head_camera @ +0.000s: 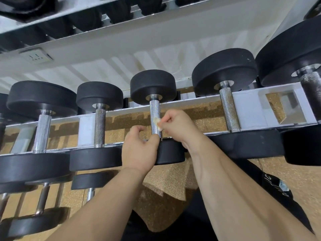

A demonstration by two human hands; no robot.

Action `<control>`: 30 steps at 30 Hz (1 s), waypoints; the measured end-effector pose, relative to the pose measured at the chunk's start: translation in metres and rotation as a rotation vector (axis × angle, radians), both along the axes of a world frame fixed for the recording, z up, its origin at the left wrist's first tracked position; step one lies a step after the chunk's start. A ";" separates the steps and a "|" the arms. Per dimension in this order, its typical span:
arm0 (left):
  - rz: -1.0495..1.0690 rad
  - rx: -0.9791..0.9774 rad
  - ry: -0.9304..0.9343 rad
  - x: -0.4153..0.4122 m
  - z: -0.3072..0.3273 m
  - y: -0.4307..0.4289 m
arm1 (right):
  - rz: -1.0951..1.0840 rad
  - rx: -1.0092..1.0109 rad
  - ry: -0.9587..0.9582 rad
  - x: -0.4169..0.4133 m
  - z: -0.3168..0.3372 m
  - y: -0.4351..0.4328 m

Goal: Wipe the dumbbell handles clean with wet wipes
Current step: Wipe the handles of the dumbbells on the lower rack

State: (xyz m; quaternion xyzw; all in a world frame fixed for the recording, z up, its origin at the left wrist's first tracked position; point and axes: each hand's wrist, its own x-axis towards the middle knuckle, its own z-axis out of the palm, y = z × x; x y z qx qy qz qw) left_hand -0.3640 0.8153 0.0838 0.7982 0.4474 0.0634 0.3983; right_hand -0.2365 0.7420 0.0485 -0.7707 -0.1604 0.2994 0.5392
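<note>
Two hands at middle handle (pixel 155 112): right fingers (pixel 167 120) pinching small wipe (pixel 157 122) against knurled steel; left fingers (pixel 137 129) curled, grip unclear. Wipe likely limp, light; best wrapped round rigid handle.
</note>
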 end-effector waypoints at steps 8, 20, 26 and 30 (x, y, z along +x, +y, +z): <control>0.021 0.019 -0.003 0.001 -0.003 0.000 | -0.152 0.020 -0.102 0.020 0.003 0.028; 0.026 0.065 -0.058 0.002 -0.002 -0.005 | 0.284 -0.263 -0.199 0.003 0.023 -0.010; 0.057 0.030 -0.178 -0.011 -0.016 -0.007 | 0.127 -0.192 -0.530 0.017 0.033 0.023; 0.052 -0.138 -0.284 -0.032 -0.032 -0.001 | 0.176 -0.248 -0.714 0.022 0.027 0.027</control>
